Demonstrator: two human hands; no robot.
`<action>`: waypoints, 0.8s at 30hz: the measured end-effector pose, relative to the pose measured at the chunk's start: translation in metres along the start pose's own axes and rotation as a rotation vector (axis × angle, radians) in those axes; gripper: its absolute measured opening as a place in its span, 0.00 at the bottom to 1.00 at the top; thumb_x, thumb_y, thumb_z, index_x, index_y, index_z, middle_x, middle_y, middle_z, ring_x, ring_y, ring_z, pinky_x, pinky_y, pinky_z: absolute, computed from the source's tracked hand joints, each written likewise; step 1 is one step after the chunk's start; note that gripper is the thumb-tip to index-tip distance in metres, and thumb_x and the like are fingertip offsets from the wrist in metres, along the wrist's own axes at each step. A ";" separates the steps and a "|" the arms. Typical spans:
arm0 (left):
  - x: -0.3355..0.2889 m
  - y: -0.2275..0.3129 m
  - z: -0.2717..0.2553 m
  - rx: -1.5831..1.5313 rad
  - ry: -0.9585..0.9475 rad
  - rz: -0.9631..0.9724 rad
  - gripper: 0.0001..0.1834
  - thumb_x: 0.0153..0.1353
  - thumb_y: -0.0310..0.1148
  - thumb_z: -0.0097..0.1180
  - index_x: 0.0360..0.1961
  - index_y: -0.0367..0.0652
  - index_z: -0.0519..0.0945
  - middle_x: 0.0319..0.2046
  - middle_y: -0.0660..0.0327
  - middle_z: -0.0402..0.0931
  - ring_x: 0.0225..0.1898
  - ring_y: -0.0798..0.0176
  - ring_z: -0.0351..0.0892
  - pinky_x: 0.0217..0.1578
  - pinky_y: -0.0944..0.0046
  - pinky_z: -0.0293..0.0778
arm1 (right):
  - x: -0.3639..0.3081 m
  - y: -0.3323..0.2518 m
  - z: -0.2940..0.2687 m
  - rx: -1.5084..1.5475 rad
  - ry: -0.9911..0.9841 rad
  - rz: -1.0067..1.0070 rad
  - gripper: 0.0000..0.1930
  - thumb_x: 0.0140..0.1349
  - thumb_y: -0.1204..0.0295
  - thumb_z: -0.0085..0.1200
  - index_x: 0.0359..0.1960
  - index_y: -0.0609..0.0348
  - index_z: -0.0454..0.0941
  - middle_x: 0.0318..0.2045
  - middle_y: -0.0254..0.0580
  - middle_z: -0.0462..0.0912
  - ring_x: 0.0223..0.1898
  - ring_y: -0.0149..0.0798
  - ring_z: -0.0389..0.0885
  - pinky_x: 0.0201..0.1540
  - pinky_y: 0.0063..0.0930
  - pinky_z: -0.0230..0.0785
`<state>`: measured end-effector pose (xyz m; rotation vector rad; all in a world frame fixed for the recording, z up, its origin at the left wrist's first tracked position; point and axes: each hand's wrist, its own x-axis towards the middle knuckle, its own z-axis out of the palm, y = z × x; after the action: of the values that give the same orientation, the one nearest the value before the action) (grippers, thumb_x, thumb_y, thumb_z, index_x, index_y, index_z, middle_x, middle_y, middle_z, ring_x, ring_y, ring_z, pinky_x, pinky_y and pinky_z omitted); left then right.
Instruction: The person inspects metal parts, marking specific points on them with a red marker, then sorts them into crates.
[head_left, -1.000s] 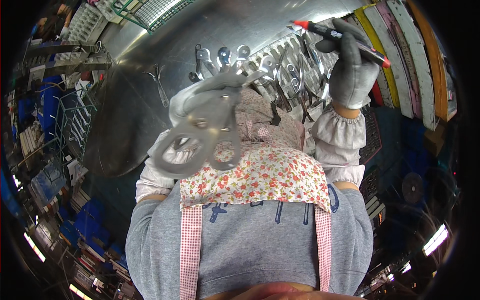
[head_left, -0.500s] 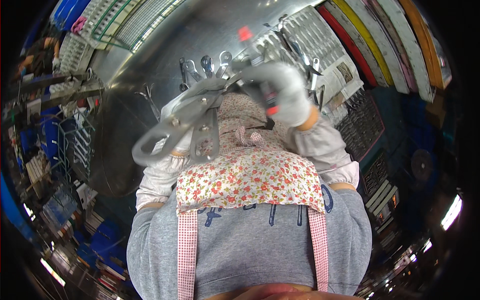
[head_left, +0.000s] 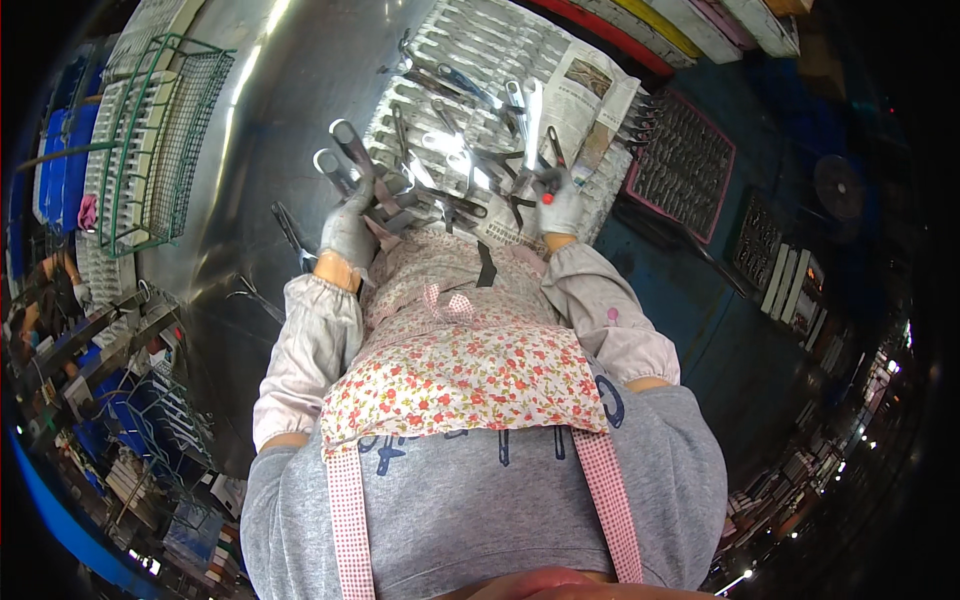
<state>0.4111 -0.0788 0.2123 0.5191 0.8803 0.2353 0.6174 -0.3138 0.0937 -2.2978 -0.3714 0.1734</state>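
Observation:
My left hand [head_left: 347, 228], in a pale glove, is closed at the left edge of the newspaper-covered area. In its fingers is a pair of metal scissors [head_left: 352, 148], the looped handles pointing away from me; the hand partly hides the rest. My right hand [head_left: 563, 212], also gloved, is closed on a slim tool with red ends [head_left: 548, 199]; its kind is mostly hidden by the fingers. Between the hands lie several more scissors [head_left: 455, 203], loosely scattered with dark and bright parts crossing. Left of my left hand, another pair of scissors [head_left: 292, 235] rests on the metal table.
Ridged grey sheeting [head_left: 470, 45] and newspaper [head_left: 588, 80] cover part of the metal table [head_left: 270, 120]. A green wire basket [head_left: 185, 150] stands at left. A pink-rimmed tray of dark pieces [head_left: 680, 160] lies at right, with coloured boards [head_left: 640, 22] beyond.
The scissors, held up close before my chest, are now lower and farther off, their handles turned away. My right hand has moved down to the newspaper with the red-ended tool. My view has shifted right.

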 end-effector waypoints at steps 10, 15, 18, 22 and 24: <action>0.080 -0.046 0.054 -0.058 -0.173 -0.295 0.23 0.69 0.42 0.54 0.60 0.43 0.72 0.45 0.58 0.79 0.43 0.53 0.80 0.51 0.42 0.78 | -0.006 0.034 -0.006 -0.049 -0.042 0.033 0.16 0.56 0.67 0.66 0.44 0.50 0.75 0.20 0.36 0.75 0.23 0.37 0.78 0.27 0.35 0.69; 0.124 -0.088 0.066 0.014 -0.156 -0.423 0.20 0.69 0.44 0.55 0.55 0.42 0.75 0.46 0.56 0.80 0.46 0.53 0.80 0.48 0.46 0.77 | 0.007 -0.023 0.002 0.432 -0.420 -0.218 0.15 0.54 0.71 0.66 0.40 0.58 0.75 0.31 0.41 0.82 0.32 0.40 0.83 0.36 0.35 0.73; 0.145 -0.099 0.071 0.216 -0.070 -0.497 0.19 0.68 0.45 0.56 0.51 0.43 0.76 0.44 0.57 0.80 0.42 0.55 0.81 0.44 0.47 0.78 | 0.017 -0.024 0.005 0.484 -0.326 -0.122 0.13 0.53 0.73 0.63 0.39 0.57 0.75 0.30 0.44 0.82 0.30 0.46 0.82 0.34 0.37 0.72; 0.152 -0.084 0.087 0.464 0.281 -0.305 0.23 0.65 0.45 0.59 0.55 0.43 0.75 0.43 0.54 0.80 0.41 0.50 0.81 0.42 0.50 0.79 | 0.035 -0.004 -0.016 0.178 -0.194 -0.018 0.13 0.51 0.75 0.64 0.37 0.57 0.75 0.28 0.42 0.81 0.30 0.42 0.82 0.33 0.33 0.72; 0.146 -0.089 0.102 0.643 0.340 -0.047 0.29 0.62 0.45 0.62 0.61 0.46 0.72 0.49 0.53 0.79 0.49 0.53 0.79 0.46 0.48 0.77 | 0.044 -0.002 -0.028 0.175 -0.140 -0.059 0.12 0.51 0.74 0.64 0.36 0.57 0.76 0.26 0.43 0.80 0.28 0.43 0.82 0.30 0.33 0.72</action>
<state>0.5803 -0.1303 0.1213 1.0745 1.3049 -0.0138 0.6650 -0.3183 0.1139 -2.1056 -0.4767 0.3258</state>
